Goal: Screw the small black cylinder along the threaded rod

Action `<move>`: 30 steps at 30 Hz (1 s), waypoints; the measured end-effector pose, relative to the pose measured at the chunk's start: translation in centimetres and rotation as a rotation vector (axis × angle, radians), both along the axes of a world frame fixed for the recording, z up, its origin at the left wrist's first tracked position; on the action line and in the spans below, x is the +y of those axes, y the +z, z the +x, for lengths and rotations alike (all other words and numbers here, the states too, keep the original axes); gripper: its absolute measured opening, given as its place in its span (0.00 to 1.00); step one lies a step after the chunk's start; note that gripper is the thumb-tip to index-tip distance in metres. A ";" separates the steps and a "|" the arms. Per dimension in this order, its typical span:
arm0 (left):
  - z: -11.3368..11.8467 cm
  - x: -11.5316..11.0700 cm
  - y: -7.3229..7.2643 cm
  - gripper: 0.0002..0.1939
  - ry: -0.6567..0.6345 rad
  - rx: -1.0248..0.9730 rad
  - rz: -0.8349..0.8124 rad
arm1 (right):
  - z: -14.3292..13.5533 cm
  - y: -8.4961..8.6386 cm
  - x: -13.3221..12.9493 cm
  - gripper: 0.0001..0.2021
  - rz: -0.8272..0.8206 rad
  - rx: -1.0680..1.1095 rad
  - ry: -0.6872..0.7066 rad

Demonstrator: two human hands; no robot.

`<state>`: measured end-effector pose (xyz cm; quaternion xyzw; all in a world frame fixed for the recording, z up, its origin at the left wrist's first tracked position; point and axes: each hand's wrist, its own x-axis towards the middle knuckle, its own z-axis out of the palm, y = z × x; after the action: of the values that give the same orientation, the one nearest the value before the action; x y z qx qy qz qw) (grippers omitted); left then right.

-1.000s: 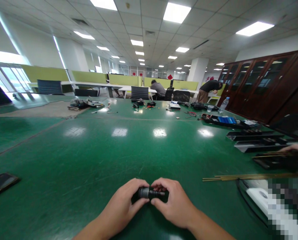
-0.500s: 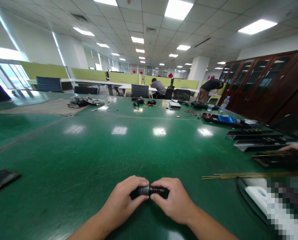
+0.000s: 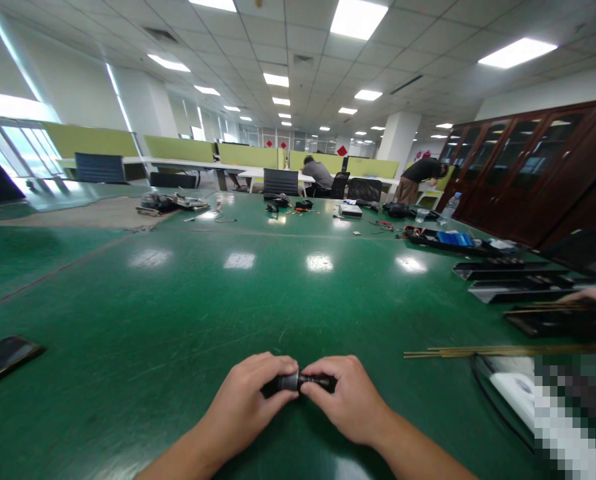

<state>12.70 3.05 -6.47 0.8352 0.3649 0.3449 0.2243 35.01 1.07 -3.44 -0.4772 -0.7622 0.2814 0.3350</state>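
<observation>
Close to us, low in the view, our two hands meet over the green desk point(image 3: 188, 300). Between them we hold a small dark tube point(image 3: 298, 382). It lies flat, with its long side running from 9 o'clock to 3 o'clock. Our left hand point(image 3: 251, 400) grips the grey, thicker end with thumb and fingers curled snug around it. Our right hand point(image 3: 348, 400) pinches the thin black end the same way. Both hands are closed on the tube, and their fingertips nearly touch in the middle. Each hand is just as near to it as the other, so the tube sits right between them, just above the desk or resting on it; we cannot tell which.

At 9 o'clock, well apart from us, a dark flat phone point(image 3: 5, 357) lies on the desk. At 3 o'clock some thin brass rods point(image 3: 478, 351) lie flat, pointing left to right. Past them another person's hand point(image 3: 591, 297) rests by black trays point(image 3: 518, 283).

Farther off, at 12 o'clock, small tools and wires point(image 3: 283, 203) are scattered on the desk. Beyond that, one person sits at a green divider point(image 3: 315, 175) and another bends over near brown cabinets point(image 3: 528, 173).
</observation>
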 end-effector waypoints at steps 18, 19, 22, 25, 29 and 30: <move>-0.2 0.2 0.2 0.15 0.045 0.050 0.055 | 0.2 0.4 -0.1 0.06 -0.001 -0.016 -0.016; -0.2 0.2 0.1 0.15 0.046 0.044 0.056 | 0.2 0.4 -0.1 0.06 -0.002 -0.011 -0.016; -0.2 0.2 0.1 0.14 0.043 0.026 0.059 | 0.2 0.4 0.0 0.04 -0.003 -0.010 -0.026; -0.2 0.1 0.1 0.15 0.037 0.020 0.066 | 0.2 0.3 0.1 0.04 -0.001 -0.014 -0.041; -0.2 0.2 0.1 0.15 0.044 0.014 0.070 | 0.2 0.4 0.1 0.04 0.003 -0.014 -0.044; -0.2 0.2 0.1 0.15 0.047 0.013 0.069 | 0.2 0.4 0.1 0.04 0.003 -0.014 -0.046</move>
<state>12.51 3.27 -6.35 0.8359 0.3737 0.3572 0.1847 35.18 1.15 -3.00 -0.4960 -0.7536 0.2691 0.3370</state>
